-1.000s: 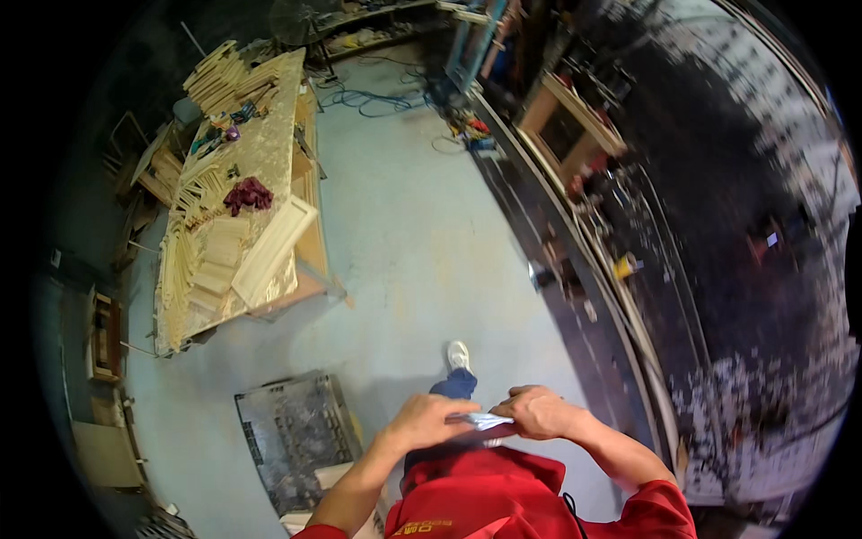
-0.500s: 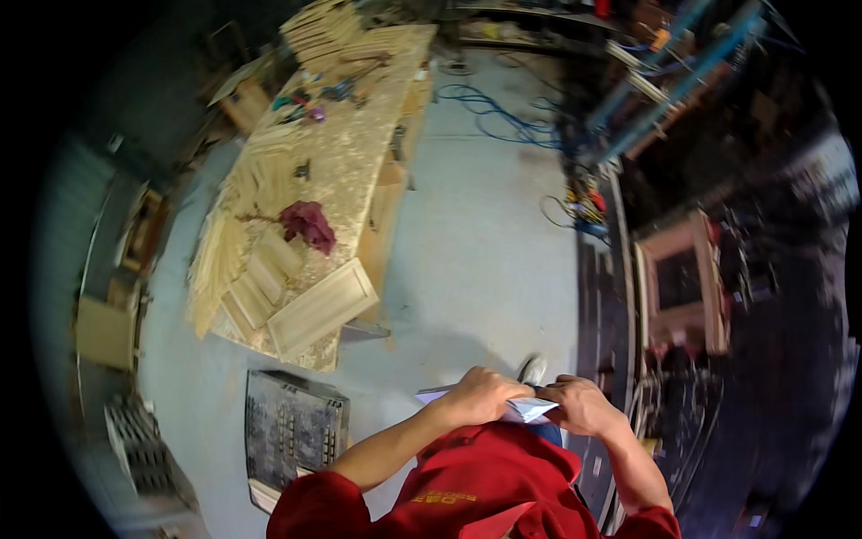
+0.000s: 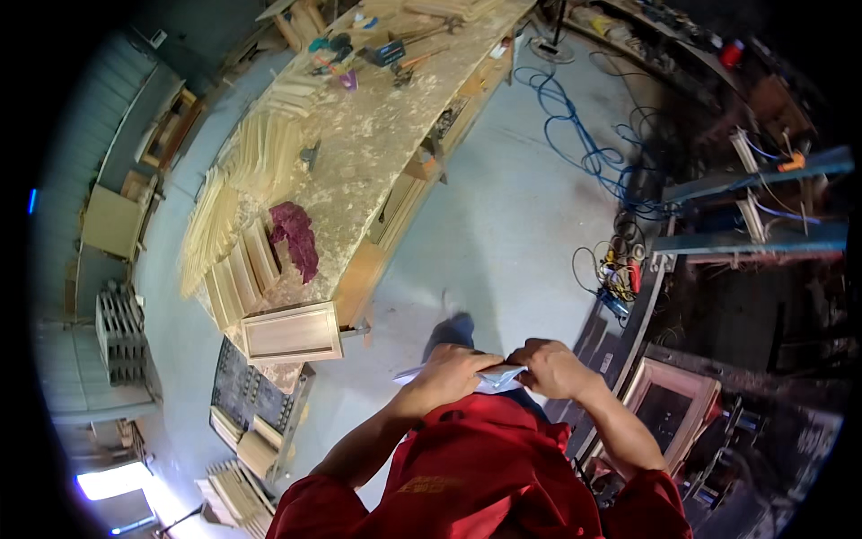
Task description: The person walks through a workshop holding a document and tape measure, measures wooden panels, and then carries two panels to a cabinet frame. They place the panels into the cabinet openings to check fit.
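Held before my red shirt is a whitish, shiny folded sheet (image 3: pixel 499 378), paper or thin plastic; I cannot tell which. My left hand (image 3: pixel 449 370) is closed on its left part, and a pale corner sticks out beyond that wrist. My right hand (image 3: pixel 551 368) pinches its right end, fingers curled. Ahead and to the left stands a long, paint-spotted workbench (image 3: pixel 359 153). A light wooden panel door (image 3: pixel 289 332) lies at its near corner, beside several wooden pieces (image 3: pixel 235 277) and a crumpled maroon cloth (image 3: pixel 294 241).
Blue hose (image 3: pixel 584 148) coils on the grey floor ahead. To my right are a blue-barred frame (image 3: pixel 763 216) and a wooden frame (image 3: pixel 673 395) on a dark machine. A dark slatted pallet (image 3: pixel 260 382) holding wood pieces sits below the bench's near end. Tools (image 3: pixel 386 54) lie farther up the bench.
My view has turned, and the bench and pallet now appear nearer. Both hands still grip the folded sheet, slightly farther left and higher in the picture.
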The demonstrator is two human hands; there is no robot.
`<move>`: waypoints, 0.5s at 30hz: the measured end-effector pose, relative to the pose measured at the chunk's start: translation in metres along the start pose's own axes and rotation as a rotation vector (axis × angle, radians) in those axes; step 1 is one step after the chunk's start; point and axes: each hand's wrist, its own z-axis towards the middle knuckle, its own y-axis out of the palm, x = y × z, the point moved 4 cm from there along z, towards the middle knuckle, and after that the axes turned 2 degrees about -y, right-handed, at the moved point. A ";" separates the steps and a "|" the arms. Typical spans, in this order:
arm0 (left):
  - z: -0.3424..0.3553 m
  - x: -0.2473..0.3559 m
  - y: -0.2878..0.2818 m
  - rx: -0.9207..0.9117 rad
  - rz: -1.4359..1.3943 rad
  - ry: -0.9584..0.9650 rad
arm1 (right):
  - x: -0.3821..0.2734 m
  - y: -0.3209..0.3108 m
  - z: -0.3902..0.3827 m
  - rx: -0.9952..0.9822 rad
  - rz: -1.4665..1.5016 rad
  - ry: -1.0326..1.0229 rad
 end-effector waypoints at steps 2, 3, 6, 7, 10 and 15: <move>0.038 -0.026 -0.020 0.056 -0.060 -0.032 | 0.039 -0.019 0.049 -0.037 -0.020 -0.032; 0.060 -0.040 -0.035 0.113 -0.104 -0.006 | 0.061 -0.029 0.074 -0.034 -0.035 -0.053; 0.119 -0.105 -0.070 0.146 -0.092 -0.128 | 0.118 -0.084 0.166 -0.049 0.207 0.025; 0.132 -0.124 -0.089 0.191 -0.137 -0.166 | 0.136 -0.105 0.193 -0.062 0.388 0.082; 0.172 -0.180 -0.149 0.409 -0.189 -0.194 | 0.224 -0.140 0.273 0.247 1.014 0.281; 0.168 -0.232 -0.241 0.710 -0.261 -0.523 | 0.313 -0.175 0.484 0.253 0.741 0.494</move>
